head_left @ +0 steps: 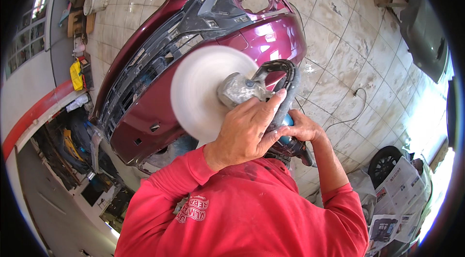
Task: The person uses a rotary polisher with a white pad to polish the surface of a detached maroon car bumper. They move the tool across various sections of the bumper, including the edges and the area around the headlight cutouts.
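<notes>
Both hands (244,132) gripping polisher (236,88); blurred pad (197,90) over glossy maroon bumper (286,34); stained tile floor (334,37), newspapers (400,187) right.

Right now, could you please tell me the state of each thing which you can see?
Polisher: held with both hands
White pad: blurred, apparently spinning
Left hand: gripping near the polisher's head
Right hand: gripping the polisher's blue body
Maroon bumper: glossy, detached, lamp opening unfilled
Thin cord: lying curved on the tiled floor
Newspaper sheets: spread out
</notes>
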A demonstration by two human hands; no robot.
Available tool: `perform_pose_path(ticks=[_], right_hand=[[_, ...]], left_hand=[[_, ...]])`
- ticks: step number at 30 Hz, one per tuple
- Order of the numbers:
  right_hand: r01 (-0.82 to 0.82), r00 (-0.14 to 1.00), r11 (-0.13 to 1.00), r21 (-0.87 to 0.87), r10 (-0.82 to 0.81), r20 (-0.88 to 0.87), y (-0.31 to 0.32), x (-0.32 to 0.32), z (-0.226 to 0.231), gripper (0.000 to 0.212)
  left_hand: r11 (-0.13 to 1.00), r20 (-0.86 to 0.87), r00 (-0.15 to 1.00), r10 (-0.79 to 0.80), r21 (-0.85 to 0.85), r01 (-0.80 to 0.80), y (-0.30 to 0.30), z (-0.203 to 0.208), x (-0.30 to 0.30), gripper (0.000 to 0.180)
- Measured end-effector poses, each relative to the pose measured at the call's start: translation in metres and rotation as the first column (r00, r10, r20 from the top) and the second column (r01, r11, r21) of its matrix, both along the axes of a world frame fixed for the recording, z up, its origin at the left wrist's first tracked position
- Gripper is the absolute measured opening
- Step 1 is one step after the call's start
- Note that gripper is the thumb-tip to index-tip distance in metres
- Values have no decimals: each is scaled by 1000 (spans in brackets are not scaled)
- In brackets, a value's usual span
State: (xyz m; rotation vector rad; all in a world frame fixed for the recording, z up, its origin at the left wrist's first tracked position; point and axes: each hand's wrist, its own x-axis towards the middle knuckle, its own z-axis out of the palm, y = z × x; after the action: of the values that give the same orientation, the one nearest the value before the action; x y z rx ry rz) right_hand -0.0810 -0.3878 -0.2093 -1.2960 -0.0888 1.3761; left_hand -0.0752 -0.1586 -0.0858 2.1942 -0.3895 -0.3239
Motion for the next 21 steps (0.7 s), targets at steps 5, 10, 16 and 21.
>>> perform_pose_path(ticks=[5,10,16,21], right_hand=[[38,997,993,-108,-45,-64,-21,8,-27,102],[222,972,921,-321,-236,-3,-88,51,-58,102],[334,918,879,-340,-385,-93,-150,102,-107,68],[380,880,853,-359,-452,-144,-177,105,-139,75]], left_hand=[[1000,101,995,23,-23,-21,-17,-21,31,69],[982,126,982,139,-146,-121,-66,-77,86,58],[983,-83,989,124,-123,-133,-117,-131,148,48],[984,-180,980,90,-134,-115,-134,-160,164,51]])
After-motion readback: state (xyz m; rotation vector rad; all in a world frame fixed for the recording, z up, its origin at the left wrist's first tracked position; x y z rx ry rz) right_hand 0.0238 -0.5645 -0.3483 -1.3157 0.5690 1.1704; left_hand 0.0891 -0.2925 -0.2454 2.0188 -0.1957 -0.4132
